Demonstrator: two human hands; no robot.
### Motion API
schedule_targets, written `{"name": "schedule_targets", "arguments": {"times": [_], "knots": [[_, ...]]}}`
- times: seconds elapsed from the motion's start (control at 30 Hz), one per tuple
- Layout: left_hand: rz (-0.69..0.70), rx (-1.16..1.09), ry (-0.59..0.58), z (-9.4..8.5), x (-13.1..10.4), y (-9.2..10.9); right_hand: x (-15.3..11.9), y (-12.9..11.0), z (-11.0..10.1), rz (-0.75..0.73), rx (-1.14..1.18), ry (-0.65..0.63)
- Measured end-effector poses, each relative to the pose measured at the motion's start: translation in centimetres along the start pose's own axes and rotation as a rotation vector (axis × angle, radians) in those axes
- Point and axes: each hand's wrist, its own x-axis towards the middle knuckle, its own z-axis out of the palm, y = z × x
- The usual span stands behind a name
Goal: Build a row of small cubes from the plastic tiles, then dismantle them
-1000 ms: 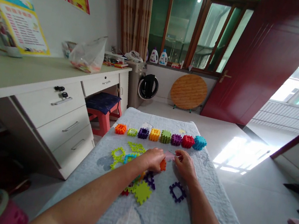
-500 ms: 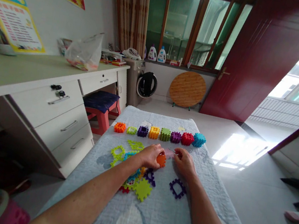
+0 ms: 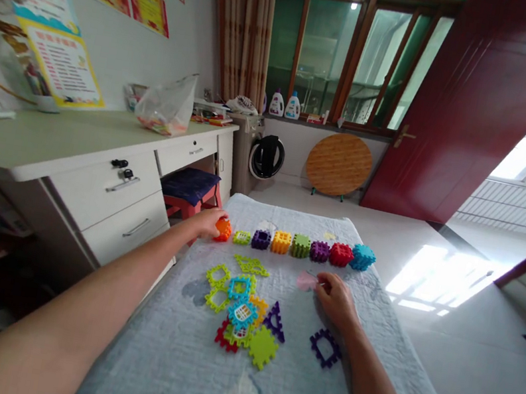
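My left hand (image 3: pixel 209 223) is at the far left end of a row, its fingers closed around an orange stack of toothed plastic building pieces (image 3: pixel 223 231). The single orange piece it carried no longer shows apart from this stack. My right hand (image 3: pixel 336 296) rests on the cloth with curled fingers, beside a pink patch (image 3: pixel 307 281); whatever its fingertips pinch, if anything, is too small to make out. Nearer me lies a purple frame piece (image 3: pixel 325 348). Left of it are a purple triangle piece (image 3: pixel 275 322), a lime square piece (image 3: pixel 263 348) and a blue piece (image 3: pixel 242 314) on a loose pile.
Along the row stand lime pieces (image 3: pixel 241 238), a dark purple stack (image 3: pixel 261 240), a yellow stack (image 3: pixel 281 242), a green stack (image 3: pixel 300 245), a purple stack (image 3: pixel 320 251), a red stack (image 3: pixel 341 255) and a blue stack (image 3: pixel 362 257). A desk (image 3: pixel 75 139) and stool (image 3: pixel 194 189) flank the cloth-covered table (image 3: pixel 166 355).
My left hand has moved left and away with the orange piece, from the middle of the table to the orange stack. My right hand stays near the pink patch. The view has shifted slightly.
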Motion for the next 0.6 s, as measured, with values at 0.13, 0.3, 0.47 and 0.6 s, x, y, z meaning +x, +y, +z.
{"name": "schedule_targets", "arguments": {"times": [0.13, 0.3, 0.47, 0.6], "knots": [[-0.042, 0.041, -0.066, 0.5, 1.1, -1.5, -0.1, 0.0, 0.1, 0.005, -0.015, 0.004], [-0.074, 0.087, -0.116, 1.2, 2.2, -1.7, -0.1, 0.0, 0.0, 0.008, -0.001, -0.011], [-0.079, 0.110, -0.151, 1.7, 2.6, -1.9, 0.0, 0.0, -0.1, 0.010, -0.011, -0.032], [-0.057, 0.111, -0.146, 1.7, 2.4, -1.8, 0.0, 0.0, -0.1, 0.015, -0.016, -0.039]]}}
